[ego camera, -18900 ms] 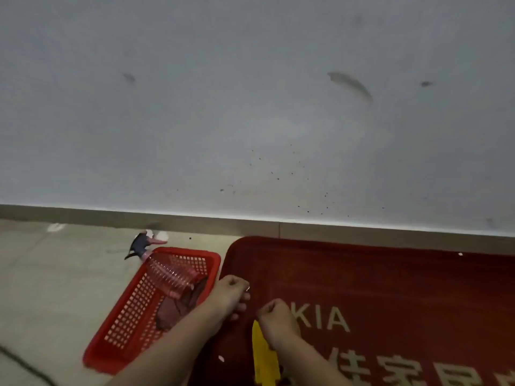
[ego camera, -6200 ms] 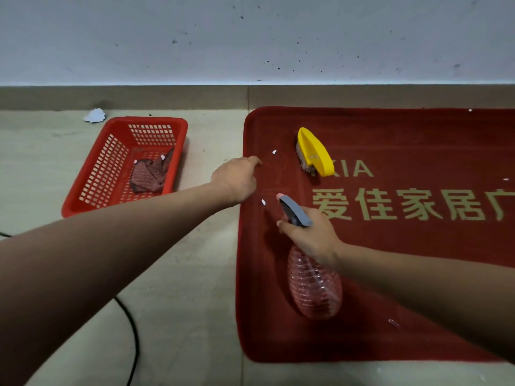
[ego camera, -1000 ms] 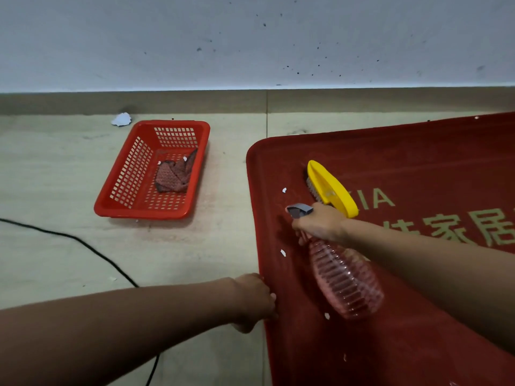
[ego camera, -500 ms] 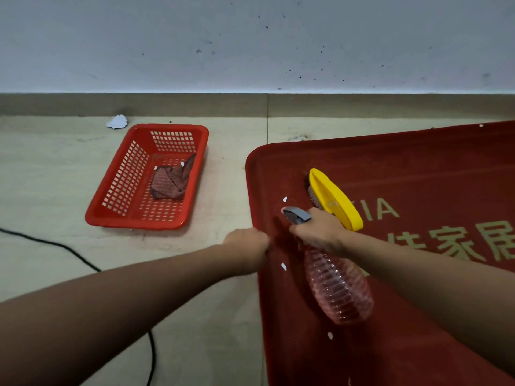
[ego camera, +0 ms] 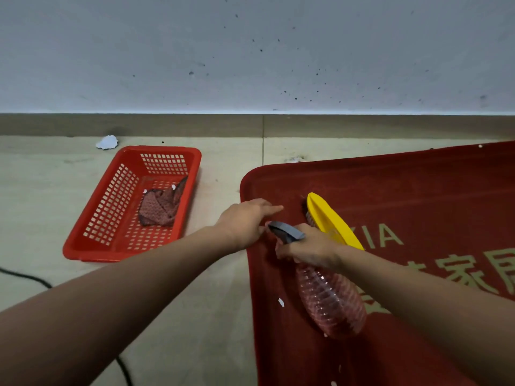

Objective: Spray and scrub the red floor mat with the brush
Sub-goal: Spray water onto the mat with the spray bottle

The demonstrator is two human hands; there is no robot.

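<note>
Spraying stage: right hand point(ego camera: 308, 247) grips the spray bottle point(ego camera: 331, 302), left hand point(ego camera: 245, 220) rests open-fingered on the red mat point(ego camera: 418, 190), brush point(ego camera: 331, 218) untouched at one o'clock, scrubbing not begun.

Red floor mat point(ego camera: 418, 190) cut off right and bottom; yellow brush point(ego camera: 328, 218) bristles mostly hidden; black cable point(ego camera: 25, 277) leaves frame.

I see a fuzzy pile mat point(ego camera: 404, 196), glossy plastic brush point(ego camera: 331, 221) on it, ribbed clear bottle point(ego camera: 331, 302) (plastic), and left of the mat a perforated plastic basket point(ego camera: 111, 218) holding waffle-textured cloth point(ego camera: 160, 208).
</note>
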